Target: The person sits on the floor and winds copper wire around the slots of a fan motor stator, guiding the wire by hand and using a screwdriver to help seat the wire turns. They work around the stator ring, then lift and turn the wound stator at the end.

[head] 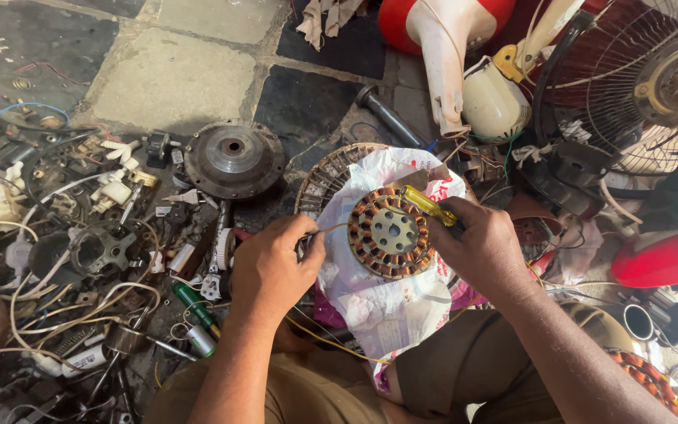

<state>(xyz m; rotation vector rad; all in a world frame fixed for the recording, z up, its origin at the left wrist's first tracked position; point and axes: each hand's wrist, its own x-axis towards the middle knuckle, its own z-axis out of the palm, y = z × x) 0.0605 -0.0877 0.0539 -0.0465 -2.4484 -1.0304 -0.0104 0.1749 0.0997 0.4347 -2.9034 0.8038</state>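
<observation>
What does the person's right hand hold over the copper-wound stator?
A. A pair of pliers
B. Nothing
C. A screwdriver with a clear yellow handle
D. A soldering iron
C: the right hand grips a screwdriver with a clear yellow handle, lying over the edge of the stator that rests on a white plastic bag.

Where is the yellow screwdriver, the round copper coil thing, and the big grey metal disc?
yellow screwdriver (pixel 427 204), head view, on its clear yellow handle.
copper coil ring (pixel 390 232), head view, on its metal centre.
grey metal disc (pixel 234 159), head view, near its hub.
</observation>
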